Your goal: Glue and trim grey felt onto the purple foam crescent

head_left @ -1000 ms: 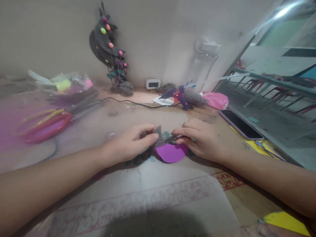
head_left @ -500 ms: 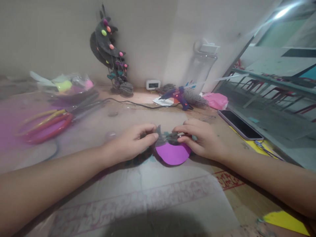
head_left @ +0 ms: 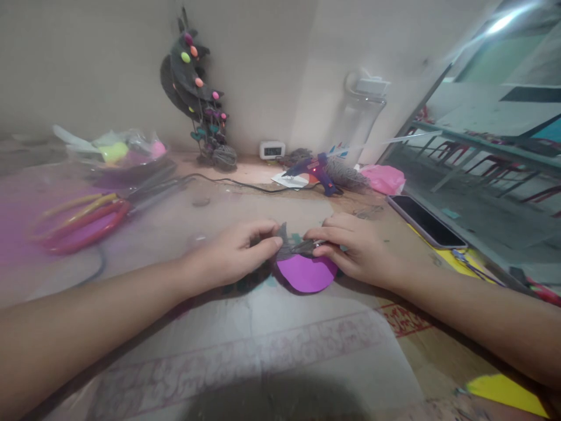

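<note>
Purple card, one piece (head_left: 307, 275), lies between the two hands with its rounded edge toward the person; one grey piece (head_left: 284, 247) crosses its far edge. The left hand (head_left: 256, 245) is nearly closed, thumb and forefinger pinching the grey piece's left tip. The right hand (head_left: 335, 242) is also drawn in, its fingertips round one small dark thing (head_left: 319, 243), too blurred to name. For clean handling, the left pinch should be firm but light, so the tip does not bend, while the right hand works in small moves; both wrists low toward the desk (head_left: 407, 345) would help steadiness. The card seems best kept flat, its edge lined up with the grey piece.

Left of the left hand lies what looks like one pair of scissors (head_left: 114, 221), with one red and one yellow handle. Right of the right hand is one phone (head_left: 427, 222). Beyond both hands rests one glue gun (head_left: 323, 174), its single red light glowing; fingers had better stay clear of its nozzle. Just beside it are one grey yarn bundle (head_left: 348, 172) and one pink bag (head_left: 383, 178). Farther beyond the hands stand one clock (head_left: 272, 150) and one bottle (head_left: 357, 126); past the left hand, one bead-dotted ornament (head_left: 190, 76) hangs by the wall.
</note>
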Motion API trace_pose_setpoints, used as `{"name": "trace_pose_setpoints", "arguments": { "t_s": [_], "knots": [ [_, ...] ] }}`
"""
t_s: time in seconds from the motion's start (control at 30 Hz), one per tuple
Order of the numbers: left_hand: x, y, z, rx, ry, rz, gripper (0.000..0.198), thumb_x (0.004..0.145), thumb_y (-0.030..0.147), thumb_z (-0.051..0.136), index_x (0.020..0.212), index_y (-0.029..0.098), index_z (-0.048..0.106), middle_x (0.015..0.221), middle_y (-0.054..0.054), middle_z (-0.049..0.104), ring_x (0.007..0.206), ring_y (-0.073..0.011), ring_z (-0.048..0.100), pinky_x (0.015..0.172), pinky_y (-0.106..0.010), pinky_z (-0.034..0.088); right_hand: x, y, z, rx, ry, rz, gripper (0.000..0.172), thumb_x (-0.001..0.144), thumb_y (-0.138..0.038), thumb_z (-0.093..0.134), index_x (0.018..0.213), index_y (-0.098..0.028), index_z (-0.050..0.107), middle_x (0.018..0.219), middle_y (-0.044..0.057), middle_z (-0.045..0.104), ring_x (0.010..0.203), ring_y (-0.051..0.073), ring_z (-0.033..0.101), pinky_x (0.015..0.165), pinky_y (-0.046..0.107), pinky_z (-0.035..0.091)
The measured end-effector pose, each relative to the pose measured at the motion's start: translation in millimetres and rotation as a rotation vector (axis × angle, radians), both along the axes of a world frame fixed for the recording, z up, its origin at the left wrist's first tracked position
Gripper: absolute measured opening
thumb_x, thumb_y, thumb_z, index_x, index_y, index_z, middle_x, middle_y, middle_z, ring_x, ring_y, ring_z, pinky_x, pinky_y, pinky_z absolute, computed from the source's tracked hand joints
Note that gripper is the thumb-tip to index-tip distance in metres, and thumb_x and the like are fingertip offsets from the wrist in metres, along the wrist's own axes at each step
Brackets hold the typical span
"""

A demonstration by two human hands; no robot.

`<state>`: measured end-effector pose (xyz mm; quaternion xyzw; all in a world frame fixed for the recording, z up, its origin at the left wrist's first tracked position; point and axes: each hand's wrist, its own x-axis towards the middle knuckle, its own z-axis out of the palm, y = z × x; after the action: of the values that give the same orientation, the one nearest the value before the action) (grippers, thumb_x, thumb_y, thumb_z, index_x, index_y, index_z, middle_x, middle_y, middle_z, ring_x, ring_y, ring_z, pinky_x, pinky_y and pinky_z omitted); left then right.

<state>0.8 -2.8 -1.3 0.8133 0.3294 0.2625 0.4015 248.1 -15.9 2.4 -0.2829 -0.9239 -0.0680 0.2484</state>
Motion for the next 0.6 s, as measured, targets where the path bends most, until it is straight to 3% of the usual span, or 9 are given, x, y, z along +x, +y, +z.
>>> {"name": "trace_pose_setpoints", "arguments": {
  "t_s": [0.3, 0.6],
  "knots": [
    [-0.6, 0.1, -1.1, -0.024, 0.012, 0.013, 0.026, 0.092, 0.032, 0.043, 0.07, 0.019, 0.045, 0.068, 0.004, 0.04, 0.064, -0.0119, 0.041, 0.057, -0.025, 0.031, -1.6, -0.4, -1.7, 0.043, -0.001, -0.021, 0.029, 0.097, -0.033, 0.049, 0.101, -0.012, 0.068, 0.07, 0.004, 0.059, 0.067, 0.015, 0.052, 0.062, 0.026, 0.036],
    [-0.7, -0.2, 0.7, -0.02, 0.013, 0.008, 0.028, 0.092, 0.033, 0.043, 0.068, 0.019, 0.044, 0.067, 0.004, 0.042, 0.064, -0.0122, 0.043, 0.058, -0.025, 0.034, 2.2, 1.0, -2.6, -0.054, 0.128, -0.056, 0.028, 0.097, -0.038, 0.048, 0.102, -0.016, 0.065, 0.071, 0.003, 0.06, 0.067, 0.015, 0.053, 0.062, 0.026, 0.039]
  ]
}}
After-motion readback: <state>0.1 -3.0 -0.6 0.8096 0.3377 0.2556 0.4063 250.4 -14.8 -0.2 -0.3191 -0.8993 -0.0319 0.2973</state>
